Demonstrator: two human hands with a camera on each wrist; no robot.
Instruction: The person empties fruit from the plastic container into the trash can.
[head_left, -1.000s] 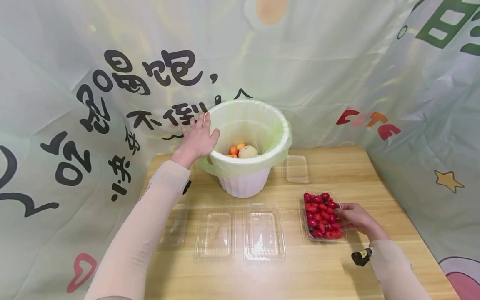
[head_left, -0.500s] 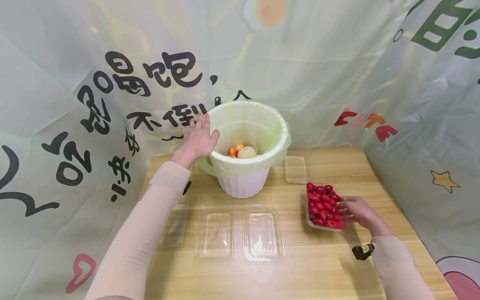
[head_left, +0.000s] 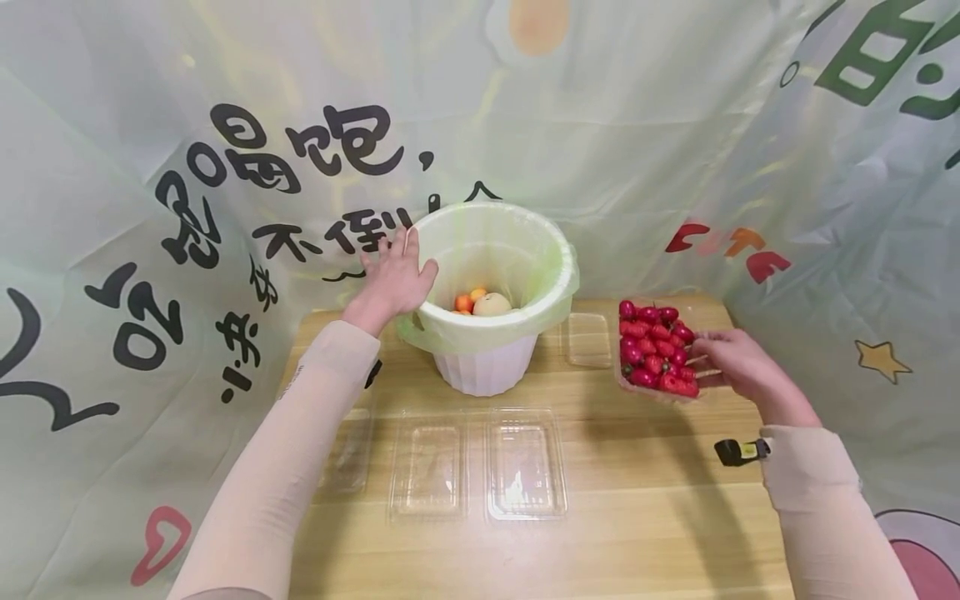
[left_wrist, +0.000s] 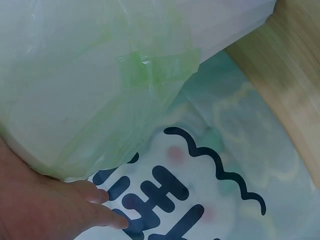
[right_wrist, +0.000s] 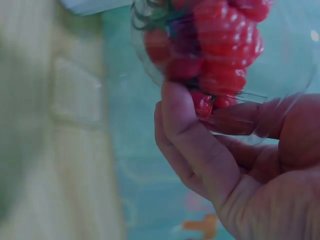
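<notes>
My right hand [head_left: 738, 367] grips the right edge of a clear plastic fruit box [head_left: 621, 382], holding it above the table at the right. Glossy red fruit [head_left: 652, 350], some bumpy like raspberries and some smooth and dark like cherries, fills the box. In the right wrist view the thumb and fingers [right_wrist: 192, 135] pinch the box's wall. My left hand [head_left: 393, 279] rests at the left rim of a white bucket [head_left: 483, 367] lined with a pale green bag [head_left: 551, 312], its fingers straight and spread. Inside the bucket lie a pale round fruit [head_left: 492, 304] and several orange ones [head_left: 463, 302].
Two clear plastic boxes [head_left: 528, 462] [head_left: 430, 467] lie on the wooden table [head_left: 585, 550] in front of the bucket. Another clear piece [head_left: 352, 450] lies partly behind the left sleeve, and one more [head_left: 588, 340] sits right of the bucket. Printed cloth walls [head_left: 637, 150] enclose the table.
My right hand has lifted the box of red fruit off the table and moved it up and away toward the back, tilting it slightly. The left hand has stayed at the bucket's rim.
</notes>
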